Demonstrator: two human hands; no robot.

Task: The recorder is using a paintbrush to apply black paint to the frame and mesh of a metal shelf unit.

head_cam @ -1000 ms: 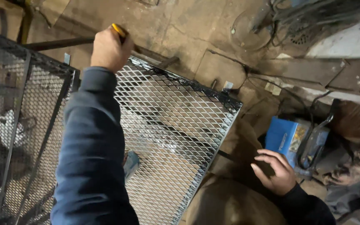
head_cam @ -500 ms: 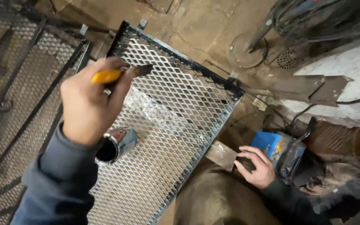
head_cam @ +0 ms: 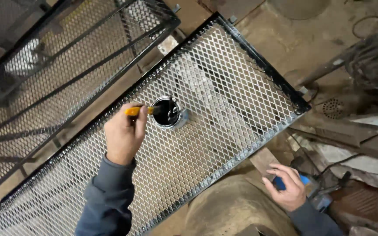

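- While the right hand [head_cam: 288,188] rests with loosely spread fingers on the knee, touching no tool and lying just beside a blue box [head_cam: 305,180], it takes no part in the work.
- The left hand [head_cam: 123,133] is pressed together around the yellow handle of a paintbrush [head_cam: 141,110], thumb and fingers pinching it.
- The brush's dark bristles sit at the mouth of the paint tin [head_cam: 169,113], which holds black paint and lies under or just behind the mesh panel [head_cam: 224,100]; which of the two cannot be told.
- Step in hand, as judged: loading the brush with black paint.
- The panel's outer frame already shows black; its expanded mesh remains bare metal.
- Next move calls for lifting the loaded bristles clear of the rim and carrying them to an uncoated part without dripping.
- A second mesh panel [head_cam: 66,74] lies beyond, apart from the first.
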